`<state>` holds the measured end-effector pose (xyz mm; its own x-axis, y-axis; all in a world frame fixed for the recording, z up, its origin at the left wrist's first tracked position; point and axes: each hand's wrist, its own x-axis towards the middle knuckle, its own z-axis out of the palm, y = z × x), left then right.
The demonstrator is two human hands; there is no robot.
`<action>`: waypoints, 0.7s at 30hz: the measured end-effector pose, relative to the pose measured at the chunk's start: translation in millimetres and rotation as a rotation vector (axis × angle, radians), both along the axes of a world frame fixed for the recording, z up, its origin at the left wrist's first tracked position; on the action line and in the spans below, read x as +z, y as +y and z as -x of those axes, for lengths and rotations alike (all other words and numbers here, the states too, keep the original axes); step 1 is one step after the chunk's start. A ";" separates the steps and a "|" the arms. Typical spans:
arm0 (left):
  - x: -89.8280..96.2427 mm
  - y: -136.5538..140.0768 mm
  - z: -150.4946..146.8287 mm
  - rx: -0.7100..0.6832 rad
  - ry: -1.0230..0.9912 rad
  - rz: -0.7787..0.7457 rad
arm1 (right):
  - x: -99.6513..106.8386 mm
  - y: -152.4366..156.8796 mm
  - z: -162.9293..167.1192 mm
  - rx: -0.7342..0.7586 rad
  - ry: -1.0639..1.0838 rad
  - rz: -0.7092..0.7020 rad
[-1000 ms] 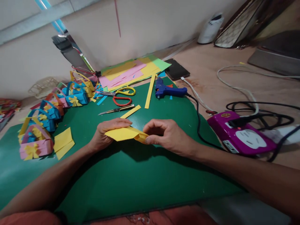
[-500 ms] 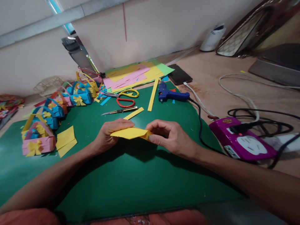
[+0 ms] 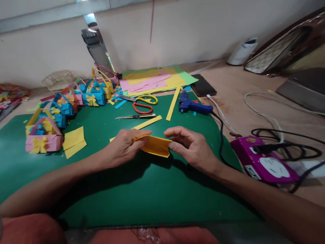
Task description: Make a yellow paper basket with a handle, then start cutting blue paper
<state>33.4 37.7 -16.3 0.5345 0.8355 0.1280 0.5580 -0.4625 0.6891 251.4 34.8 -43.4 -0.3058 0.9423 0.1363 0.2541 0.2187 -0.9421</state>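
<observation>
Above the green mat (image 3: pixel 142 203) I hold a folded piece of yellow paper (image 3: pixel 155 146), its inner side turned toward me. My left hand (image 3: pixel 128 144) grips its left end between thumb and fingers. At the right end, my right hand (image 3: pixel 191 145) pinches the corner with thumb tip and curled fingers. Just beyond the hands lie a yellow paper strip (image 3: pixel 148 122), a craft knife (image 3: pixel 135 116) and scissors with one yellow and one red handle (image 3: pixel 143 108). Another yellow strip (image 3: pixel 174 103) rests beside a blue glue gun (image 3: pixel 195 106).
Several small paper baskets (image 3: pixel 43 143) stand in a row at the left, near folded yellow paper (image 3: pixel 74 140). Coloured sheets (image 3: pixel 152 83) lie at the back by a phone (image 3: pixel 203 84). At right, a purple power strip (image 3: pixel 264 159) sits among cables.
The yellow paper has tilted so its inner side faces me, opening from a flatter shape. My left thumb has come round to the near side. The whole view has shifted slightly.
</observation>
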 end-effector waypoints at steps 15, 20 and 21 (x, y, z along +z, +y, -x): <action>-0.5 6.5 2.2 0.031 -0.137 0.362 | -1.4 2.3 7.8 -0.041 -0.176 -0.120; -4.4 10.3 3.9 0.144 -0.163 -0.030 | -0.6 4.0 11.9 -0.071 -0.239 -0.124; -3.5 10.2 4.7 0.188 -0.167 -0.204 | -0.9 4.5 12.2 -0.088 -0.237 -0.122</action>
